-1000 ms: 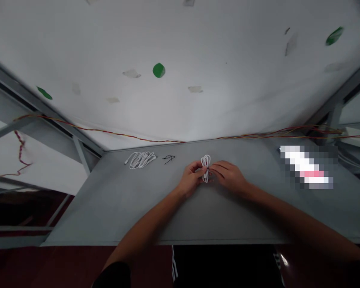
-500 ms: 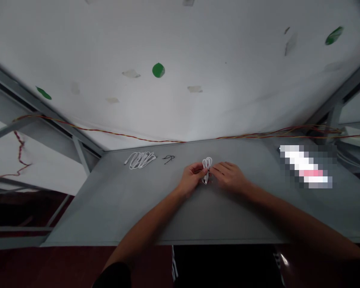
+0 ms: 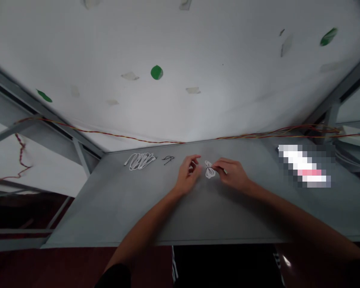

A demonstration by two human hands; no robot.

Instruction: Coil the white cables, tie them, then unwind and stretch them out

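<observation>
Two hands point(image 3: 187, 174) point(image 3: 231, 174), two white cables point(image 3: 141, 161) point(image 3: 210, 170), one black tie point(image 3: 168, 160).

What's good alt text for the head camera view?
Two bare hands over a grey table: the right hand has its fingers at a small looped white cable, and the open left hand is beside it, apart. A coiled white cable and a short dark wire lie further left.

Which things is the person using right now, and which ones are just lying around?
Being used:
small white cable bundle, touched by the right hand
left hand, open beside it

Just lying around:
coiled white cable
thin black ties
blurred object
twisted coloured wires
</observation>
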